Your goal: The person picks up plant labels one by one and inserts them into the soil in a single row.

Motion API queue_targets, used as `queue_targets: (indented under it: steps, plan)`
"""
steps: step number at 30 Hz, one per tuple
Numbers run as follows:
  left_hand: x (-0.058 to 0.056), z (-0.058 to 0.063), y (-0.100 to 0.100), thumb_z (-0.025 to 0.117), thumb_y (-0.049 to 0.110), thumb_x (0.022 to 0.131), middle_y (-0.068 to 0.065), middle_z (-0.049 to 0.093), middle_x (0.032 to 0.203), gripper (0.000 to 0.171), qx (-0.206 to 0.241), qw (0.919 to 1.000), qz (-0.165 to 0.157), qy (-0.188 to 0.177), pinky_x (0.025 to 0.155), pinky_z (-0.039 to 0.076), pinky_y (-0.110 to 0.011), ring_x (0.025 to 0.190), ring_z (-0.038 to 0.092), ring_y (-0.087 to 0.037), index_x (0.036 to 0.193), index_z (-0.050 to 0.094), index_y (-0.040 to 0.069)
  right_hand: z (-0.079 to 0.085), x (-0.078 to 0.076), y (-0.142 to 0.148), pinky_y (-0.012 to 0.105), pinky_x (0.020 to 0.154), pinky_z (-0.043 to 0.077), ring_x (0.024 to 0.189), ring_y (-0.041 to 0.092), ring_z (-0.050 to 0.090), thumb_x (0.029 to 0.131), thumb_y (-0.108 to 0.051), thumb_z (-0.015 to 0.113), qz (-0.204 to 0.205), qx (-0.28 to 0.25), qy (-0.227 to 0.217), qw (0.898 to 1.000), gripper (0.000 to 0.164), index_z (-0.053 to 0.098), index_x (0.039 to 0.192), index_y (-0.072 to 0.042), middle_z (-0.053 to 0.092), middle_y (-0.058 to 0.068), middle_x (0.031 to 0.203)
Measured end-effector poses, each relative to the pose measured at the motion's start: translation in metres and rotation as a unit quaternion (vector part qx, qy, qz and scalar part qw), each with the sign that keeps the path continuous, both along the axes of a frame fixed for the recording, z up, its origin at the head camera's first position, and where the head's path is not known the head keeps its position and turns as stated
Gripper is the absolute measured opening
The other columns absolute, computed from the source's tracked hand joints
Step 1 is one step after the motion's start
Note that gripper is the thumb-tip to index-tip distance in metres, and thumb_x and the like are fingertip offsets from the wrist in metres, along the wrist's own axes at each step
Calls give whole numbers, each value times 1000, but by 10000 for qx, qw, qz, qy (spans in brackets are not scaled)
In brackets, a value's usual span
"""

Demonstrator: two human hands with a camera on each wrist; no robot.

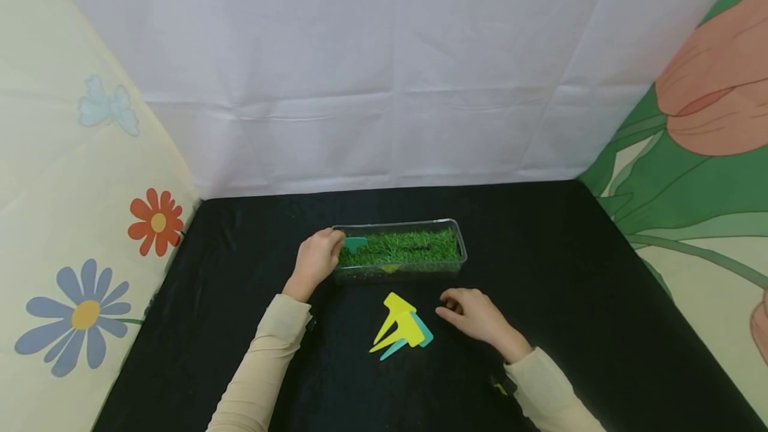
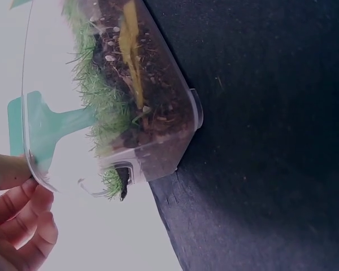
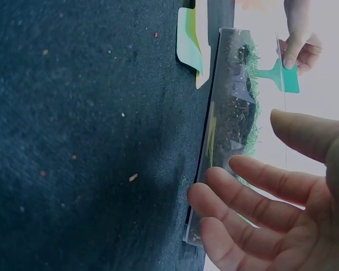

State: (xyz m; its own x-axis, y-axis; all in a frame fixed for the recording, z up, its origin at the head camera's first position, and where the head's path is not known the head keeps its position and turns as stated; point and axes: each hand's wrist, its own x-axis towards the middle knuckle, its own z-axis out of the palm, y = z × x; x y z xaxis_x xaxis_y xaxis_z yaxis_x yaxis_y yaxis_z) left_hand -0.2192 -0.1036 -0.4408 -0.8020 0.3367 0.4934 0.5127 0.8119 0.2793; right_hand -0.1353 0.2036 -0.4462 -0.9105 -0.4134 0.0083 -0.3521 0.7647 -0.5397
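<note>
At the left end of a clear plastic box [image 1: 423,271], a teal T-shaped label [image 1: 355,243] stands with its head above the grass [image 1: 414,245] and the lower end of its stem down among the blades. The left hand [image 1: 317,259] pinches one end of the label's head between thumb and fingers, beside the box's end wall. Green grass fills the box from end to end, and the left wrist view shows brown soil [image 2: 164,90] with pale specks beneath it. Against the front wall, a yellow label [image 2: 129,45] shows through the plastic with its pointed part in the soil.

Just in front of the box, on the black-covered counter [image 1: 510,252], yellow labels [image 1: 410,329] overlap a loose teal label [image 1: 425,330], their tapered ends pointing toward the near left. To the right of this pile, the right hand [image 1: 474,315] has its fingers loosely bent and its thumb apart from them, with nothing in its hold. Both arms wear cream sleeves [image 1: 255,369]. Beyond the counter hangs a creased white cloth [image 1: 390,85], with a flower-printed panel [image 1: 42,165] at the left and large pink tulips [image 1: 720,79] on the right
</note>
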Motion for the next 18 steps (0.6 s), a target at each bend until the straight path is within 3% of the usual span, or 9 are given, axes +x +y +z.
queue_targets:
  steps: [6, 18]
  plan:
    - [1, 1, -1, 62, 1, 84, -8, 61, 81, 15, -52, 10000, -47, -52, 51, 46, -29, 63, 57, -20, 98, 67, 4, 2, 1, 0, 23, 55, 44, 61, 4, 52, 85, -21, 63, 18, -23, -13, 10000, 21, 65, 97, -3, 61, -2, 78]
    - [6, 6, -5, 65, 1, 81, -4, 54, 73, 26, 151, 9998, -119, -42, 45, 32, -25, 52, 40, -12, 107, 63, 5, 2, 2, 0, 23, 56, 44, 61, 4, 52, 86, -21, 63, 17, -37, -37, 10000, 22, 65, 98, -3, 61, -2, 78]
